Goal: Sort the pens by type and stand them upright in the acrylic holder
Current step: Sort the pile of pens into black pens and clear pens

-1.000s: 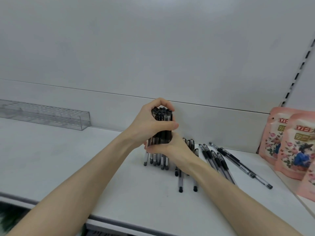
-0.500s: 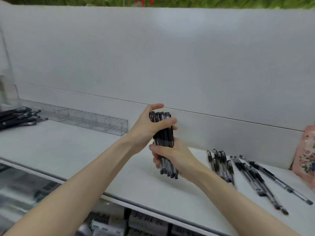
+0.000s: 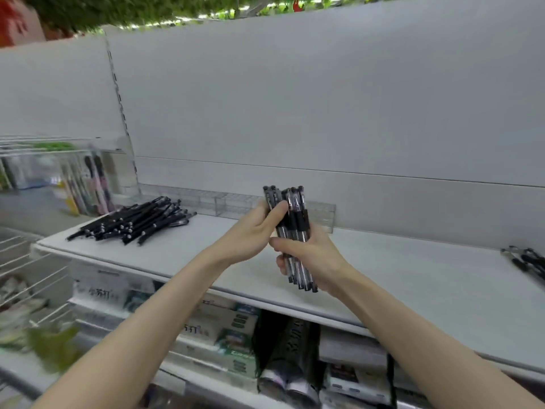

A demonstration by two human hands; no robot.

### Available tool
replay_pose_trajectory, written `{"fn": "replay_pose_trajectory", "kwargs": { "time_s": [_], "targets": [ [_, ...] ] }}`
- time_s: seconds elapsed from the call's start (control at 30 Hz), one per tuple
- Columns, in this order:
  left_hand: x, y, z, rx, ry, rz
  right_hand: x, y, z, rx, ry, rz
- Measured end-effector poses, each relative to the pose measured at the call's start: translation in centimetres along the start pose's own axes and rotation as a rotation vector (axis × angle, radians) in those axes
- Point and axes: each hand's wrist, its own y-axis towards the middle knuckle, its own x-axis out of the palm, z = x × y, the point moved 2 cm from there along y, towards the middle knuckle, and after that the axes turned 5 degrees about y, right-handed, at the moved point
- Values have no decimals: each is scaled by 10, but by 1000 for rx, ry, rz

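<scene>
Bundle of clear gel pens [image 3: 292,231] stands upright above the white shelf [image 3: 413,276]. The left hand [image 3: 253,231] wraps its upper part and the right hand [image 3: 312,255] grips lower down. The acrylic holder [image 3: 230,202] sits just behind, against the back panel. A loosened grip could spill pens past the shelf's front edge. Open room lies between the black pen pile [image 3: 138,221] at left and the loose pens [image 3: 528,258] at far right.

A white shelf [image 3: 413,276] stands before a plain grey back panel [image 3: 295,98]. Below it sit printed boxes [image 3: 224,335] and dark packets [image 3: 287,349]. At the left are wire racks [image 3: 20,261] and a blurred clear case [image 3: 59,175]; green foliage [image 3: 118,10] runs overhead.
</scene>
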Motion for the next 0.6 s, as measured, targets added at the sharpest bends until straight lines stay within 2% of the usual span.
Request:
{"fn": "replay_pose_trajectory", "kwargs": {
  "time_s": [0.07, 0.2, 0.3, 0.4, 0.53, 0.6],
  "targets": [
    [-19, 6, -17, -16, 115, -44, 15, 18, 3, 48, 27, 13],
    [-45, 26, -53, -45, 200, -64, 38, 52, 14, 115, 30, -37],
    [-60, 41, -79, -65, 225, -87, 52, 78, 26, 59, -144, -138],
    [-68, 53, -99, -86, 100, -142, 56, 94, 33, 60, -281, -206],
    [-70, 71, -131, -89, 9, -221, 50, 111, 55, 230, -482, -151],
    [-70, 76, -144, -67, 107, -248, 46, 120, 64, 347, -716, -47]
  ]
}}
